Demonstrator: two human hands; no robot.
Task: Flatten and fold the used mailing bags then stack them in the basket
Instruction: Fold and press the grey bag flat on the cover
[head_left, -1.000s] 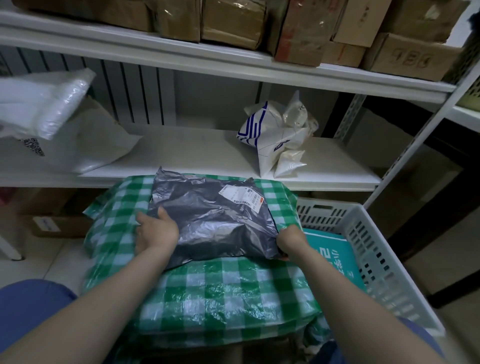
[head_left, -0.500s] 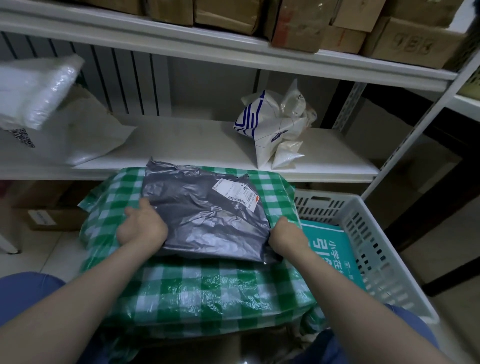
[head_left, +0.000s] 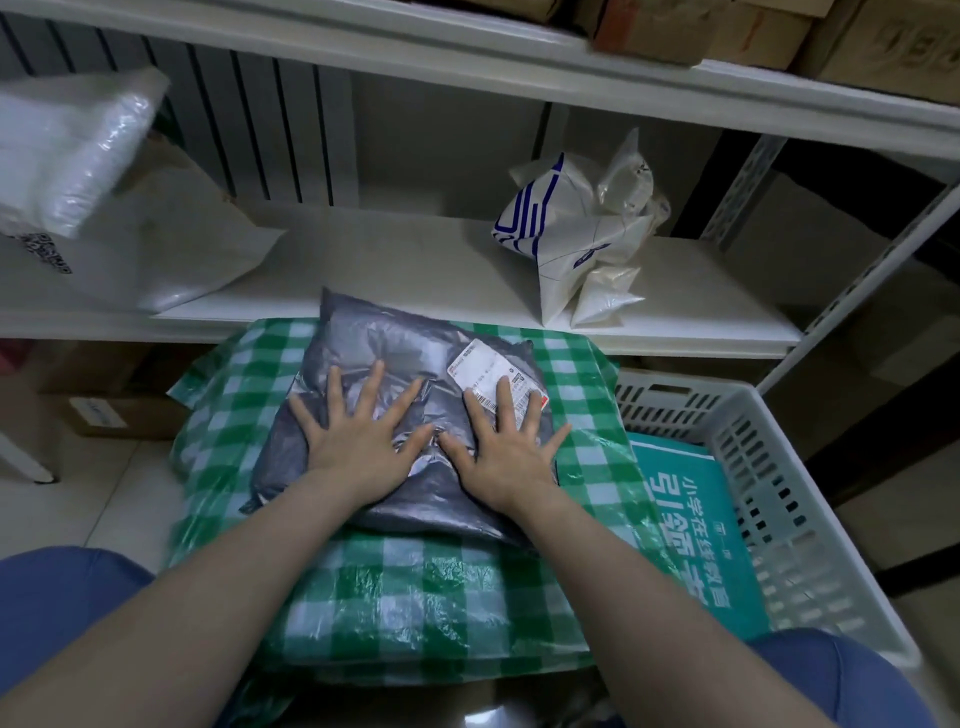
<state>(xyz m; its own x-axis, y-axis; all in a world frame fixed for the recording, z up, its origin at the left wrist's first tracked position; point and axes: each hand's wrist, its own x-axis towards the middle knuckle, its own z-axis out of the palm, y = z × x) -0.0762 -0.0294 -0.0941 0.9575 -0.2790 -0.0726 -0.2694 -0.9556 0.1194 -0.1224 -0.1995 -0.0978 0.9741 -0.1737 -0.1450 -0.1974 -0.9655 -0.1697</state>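
Your left hand (head_left: 358, 441) and right hand (head_left: 506, 447) lie flat, fingers spread wide, pressing side by side on a grey mailing bag (head_left: 395, 364) (white label near its upper right) at the frame's centre. The bag rests on a green checked bundle (head_left: 415, 597). A white basket (head_left: 779, 467) at right holds a teal bag (head_left: 701, 519).

Both hands flat, fingers spread, pressing on the grey mailing bag (head_left: 384, 358): left hand (head_left: 358, 441), right hand (head_left: 506, 449) partly over its shipping label (head_left: 493, 376). Bag lies on a green checked bundle (head_left: 415, 582). White basket (head_left: 810, 499) at right holds a teal bag (head_left: 696, 530). Crumpled white bags (head_left: 576, 234) sit on the shelf (head_left: 395, 260) behind.
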